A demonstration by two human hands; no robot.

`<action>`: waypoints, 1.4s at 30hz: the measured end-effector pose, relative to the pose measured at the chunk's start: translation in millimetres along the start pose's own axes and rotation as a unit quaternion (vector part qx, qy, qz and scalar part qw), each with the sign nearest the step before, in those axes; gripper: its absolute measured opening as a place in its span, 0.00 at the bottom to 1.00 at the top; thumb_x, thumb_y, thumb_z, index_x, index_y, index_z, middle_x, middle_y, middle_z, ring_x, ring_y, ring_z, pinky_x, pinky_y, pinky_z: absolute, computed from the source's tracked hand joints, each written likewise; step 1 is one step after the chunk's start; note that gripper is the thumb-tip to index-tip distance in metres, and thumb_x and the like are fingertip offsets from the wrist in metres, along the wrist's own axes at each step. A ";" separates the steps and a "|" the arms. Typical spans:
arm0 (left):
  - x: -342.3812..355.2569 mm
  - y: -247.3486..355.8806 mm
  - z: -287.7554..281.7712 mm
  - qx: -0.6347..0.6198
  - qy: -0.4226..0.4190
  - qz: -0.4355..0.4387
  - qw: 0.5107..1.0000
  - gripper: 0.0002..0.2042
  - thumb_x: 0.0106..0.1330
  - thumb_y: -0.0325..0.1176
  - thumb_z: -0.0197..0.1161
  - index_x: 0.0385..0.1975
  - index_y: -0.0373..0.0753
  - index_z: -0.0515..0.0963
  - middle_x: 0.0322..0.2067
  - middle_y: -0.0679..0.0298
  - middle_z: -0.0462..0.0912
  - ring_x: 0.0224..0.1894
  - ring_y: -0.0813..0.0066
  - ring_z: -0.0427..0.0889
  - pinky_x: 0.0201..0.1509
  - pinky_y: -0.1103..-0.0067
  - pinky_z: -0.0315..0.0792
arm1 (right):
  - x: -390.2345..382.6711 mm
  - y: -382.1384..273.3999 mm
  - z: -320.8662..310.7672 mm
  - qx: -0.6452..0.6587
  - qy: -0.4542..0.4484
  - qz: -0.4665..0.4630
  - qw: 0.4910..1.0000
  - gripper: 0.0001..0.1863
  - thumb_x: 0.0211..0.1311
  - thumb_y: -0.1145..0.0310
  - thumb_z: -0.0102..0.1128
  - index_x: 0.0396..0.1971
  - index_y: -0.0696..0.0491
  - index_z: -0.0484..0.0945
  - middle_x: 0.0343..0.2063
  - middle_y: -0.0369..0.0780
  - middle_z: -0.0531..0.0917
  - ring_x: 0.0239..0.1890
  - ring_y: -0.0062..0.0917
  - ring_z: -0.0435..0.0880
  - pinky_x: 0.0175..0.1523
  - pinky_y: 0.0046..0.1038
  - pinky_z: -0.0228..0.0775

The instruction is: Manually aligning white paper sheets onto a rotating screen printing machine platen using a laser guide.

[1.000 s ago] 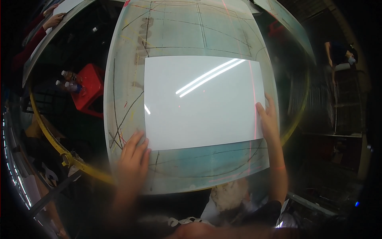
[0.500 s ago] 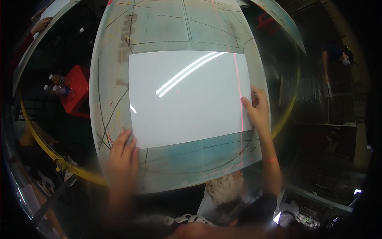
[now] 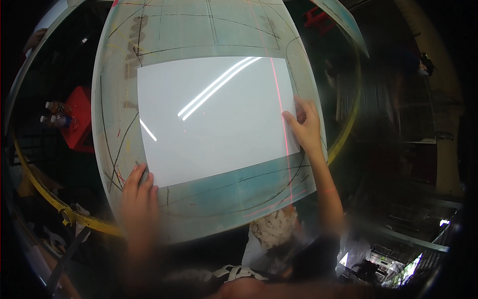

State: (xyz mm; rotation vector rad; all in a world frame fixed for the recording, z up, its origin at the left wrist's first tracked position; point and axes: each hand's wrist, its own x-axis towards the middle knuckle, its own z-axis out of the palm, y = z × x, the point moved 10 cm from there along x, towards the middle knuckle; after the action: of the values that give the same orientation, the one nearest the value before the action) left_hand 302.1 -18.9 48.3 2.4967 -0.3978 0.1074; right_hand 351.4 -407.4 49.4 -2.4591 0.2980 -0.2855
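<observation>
A smooth white sheet (image 3: 214, 134) lies on a large pale green board (image 3: 199, 207) with black curved lines drawn on it. Bright lamp reflections cross the sheet's surface. My left hand (image 3: 139, 192) rests at its near left corner, fingers stretched and slightly apart, the tips by the corner. At the right edge, my right hand (image 3: 307, 127) has its thumb on top of the sheet and its fingers curled past the rim, partly hidden. A thin red light line (image 3: 279, 94) runs down the sheet's right side, close to that thumb.
On the left, a red stool (image 3: 79, 119) carries several bottles (image 3: 60, 119). A curved yellow rail (image 3: 94, 223) passes below the board. Another person's hand (image 3: 36, 40) is at another board, upper left. A second red stool (image 3: 317, 19) stands at the upper right.
The whole view has shifted, so board, sheet and hands appear farther left. Both hands keep about the same places on the sheet. Less of the other person's hand shows.
</observation>
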 end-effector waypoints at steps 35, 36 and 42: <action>-31.5 3.7 4.1 0.112 0.011 0.129 0.985 0.22 0.60 0.26 0.57 0.56 0.36 0.69 0.62 0.53 0.64 0.65 0.45 0.60 0.66 0.61 0.56 | -144.0 -31.8 -126.9 0.012 0.150 -0.007 0.989 0.24 0.57 0.66 0.62 0.54 0.50 0.71 0.43 0.38 0.73 0.41 0.24 0.73 0.46 0.25 0.67; -39.1 12.6 5.6 0.091 0.020 0.162 0.982 0.21 0.61 0.27 0.57 0.56 0.37 0.70 0.62 0.53 0.65 0.65 0.45 0.60 0.66 0.59 0.57 | -181.4 -28.1 -151.3 -0.024 0.145 0.018 0.989 0.22 0.58 0.67 0.61 0.53 0.51 0.72 0.42 0.38 0.74 0.42 0.24 0.74 0.47 0.25 0.67; -81.0 44.4 13.3 -0.008 0.002 0.252 0.968 0.18 0.65 0.28 0.53 0.55 0.37 0.71 0.62 0.51 0.64 0.65 0.43 0.60 0.66 0.57 0.57 | -439.6 29.9 -233.0 -0.120 0.138 0.290 0.939 0.18 0.58 0.67 0.61 0.49 0.52 0.76 0.39 0.38 0.79 0.43 0.25 0.78 0.51 0.29 0.68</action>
State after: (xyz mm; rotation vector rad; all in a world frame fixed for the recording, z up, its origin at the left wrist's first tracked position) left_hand 211.3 -40.1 48.5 2.3239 -1.0182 0.3095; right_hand -135.0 -440.0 153.6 -2.4245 1.2144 -0.3488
